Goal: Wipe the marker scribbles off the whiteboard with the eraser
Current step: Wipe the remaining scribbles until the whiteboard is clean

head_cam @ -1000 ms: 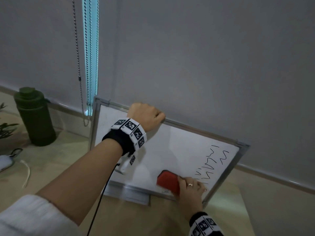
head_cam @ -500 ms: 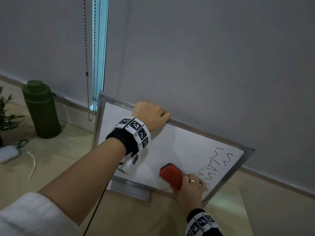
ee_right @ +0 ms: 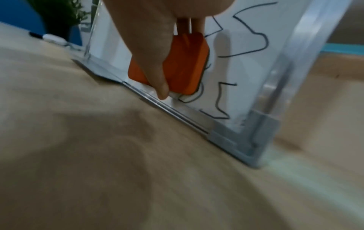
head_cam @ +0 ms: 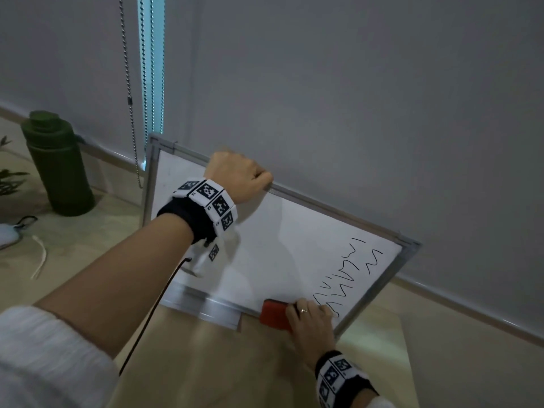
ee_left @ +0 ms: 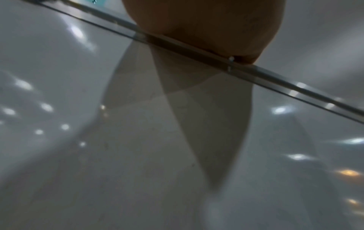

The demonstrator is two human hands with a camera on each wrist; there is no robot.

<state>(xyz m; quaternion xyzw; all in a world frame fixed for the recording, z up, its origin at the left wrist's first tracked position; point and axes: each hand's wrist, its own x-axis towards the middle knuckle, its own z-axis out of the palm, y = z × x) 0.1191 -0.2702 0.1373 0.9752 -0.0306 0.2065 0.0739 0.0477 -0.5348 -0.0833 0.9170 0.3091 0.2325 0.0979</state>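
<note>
Red eraser point(head_cam: 275, 318) is pinched by the right hand point(head_cam: 312, 322), thumb and fingers curled round it, flat against the whiteboard point(head_cam: 294, 242) at its lower edge. Top frame is gripped by the left hand point(head_cam: 238, 178), fingers curled over. Scribbles point(head_cam: 347, 278) are left on the right side; the pad should be kept flat, strokes overlapped rightward, board braced.
</note>
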